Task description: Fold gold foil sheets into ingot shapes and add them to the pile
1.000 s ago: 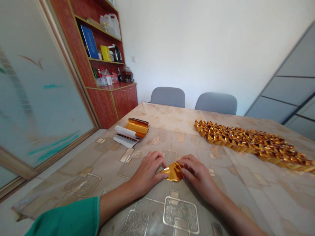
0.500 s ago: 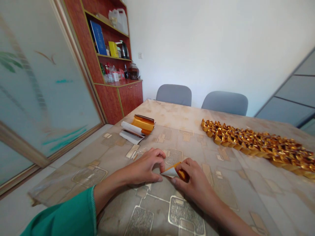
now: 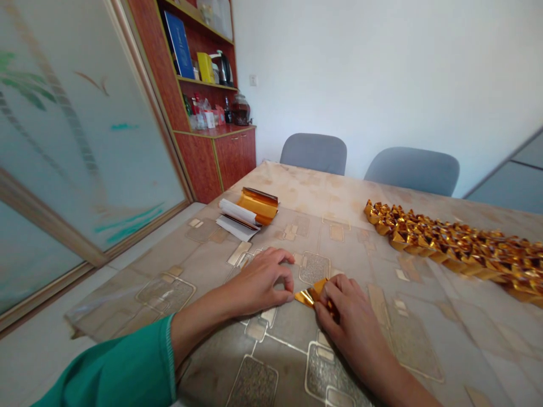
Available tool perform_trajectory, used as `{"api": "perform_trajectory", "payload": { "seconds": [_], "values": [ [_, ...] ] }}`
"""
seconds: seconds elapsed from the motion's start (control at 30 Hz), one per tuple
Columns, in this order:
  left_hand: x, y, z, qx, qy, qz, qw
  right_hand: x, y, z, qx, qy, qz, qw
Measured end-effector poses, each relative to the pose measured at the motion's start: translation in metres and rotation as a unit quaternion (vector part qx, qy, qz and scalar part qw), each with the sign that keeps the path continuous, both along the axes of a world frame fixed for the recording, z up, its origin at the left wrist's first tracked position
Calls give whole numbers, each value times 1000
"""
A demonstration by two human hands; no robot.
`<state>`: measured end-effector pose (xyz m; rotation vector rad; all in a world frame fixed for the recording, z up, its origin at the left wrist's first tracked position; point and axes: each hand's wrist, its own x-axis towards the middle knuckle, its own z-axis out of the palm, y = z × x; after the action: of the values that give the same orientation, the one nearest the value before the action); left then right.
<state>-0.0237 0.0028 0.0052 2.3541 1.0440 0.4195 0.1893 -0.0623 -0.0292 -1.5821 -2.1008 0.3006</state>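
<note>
A small piece of gold foil paper (image 3: 306,296), partly folded with its gold face showing, is between my two hands just above the patterned tablecloth. My right hand (image 3: 345,308) is closed on its right end, with the fingers bent over it and hiding that part. At the pointed left tip, the thumb and forefinger of my left hand (image 3: 267,280) come together in a pinch; the other fingers are curled.
Beyond my left hand lie curled sheets of gold and white paper (image 3: 258,206). Rows of folded gold foil pieces (image 3: 449,243) stretch along the right side of the table (image 3: 297,181). Two grey chairs (image 3: 314,152) stand at the far edge, and a red-brown cabinet (image 3: 216,133) stands behind left.
The paper's white face has turned away and gold now shows at its left tip. My left thumb and forefinger have drawn closer together. The whole view has shifted slightly.
</note>
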Motion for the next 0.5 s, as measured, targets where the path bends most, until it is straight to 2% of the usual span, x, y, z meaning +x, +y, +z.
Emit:
{"api": "perform_trajectory", "payload": {
  "seconds": [0.23, 0.5],
  "values": [
    [4, -2, 2, 5, 15, 23, 1000, 1, -1, -2, 10, -14, 8, 1000],
    [7, 0, -6, -21, -21, 53, 998, 3, 0, -5, 17, 11, -4, 1000]
  ]
}}
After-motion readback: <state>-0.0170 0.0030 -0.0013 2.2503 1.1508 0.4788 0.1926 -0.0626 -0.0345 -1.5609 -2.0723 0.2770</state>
